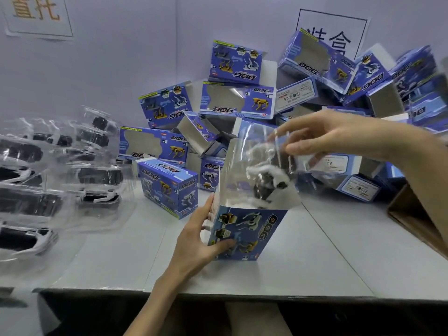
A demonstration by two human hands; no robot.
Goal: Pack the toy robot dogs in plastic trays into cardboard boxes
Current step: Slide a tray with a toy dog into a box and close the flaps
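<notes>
My left hand [198, 241] grips a blue cardboard box [244, 234] printed with robot dogs, standing on end on the table with its top open. My right hand [334, 137] pinches the upper edge of a clear plastic tray [257, 151] that holds a white and black toy robot dog [269, 178]. The tray's lower part sits inside the box's open mouth, its upper part still sticks out above. The picture is blurred around the tray.
A heap of blue boxes [237, 100] fills the back and right of the grey table [339, 251]. One closed box [169, 185] lies left of my box. Several trays with dogs [48, 180] are stacked at the left. A brown carton [417, 221] stands at the right edge.
</notes>
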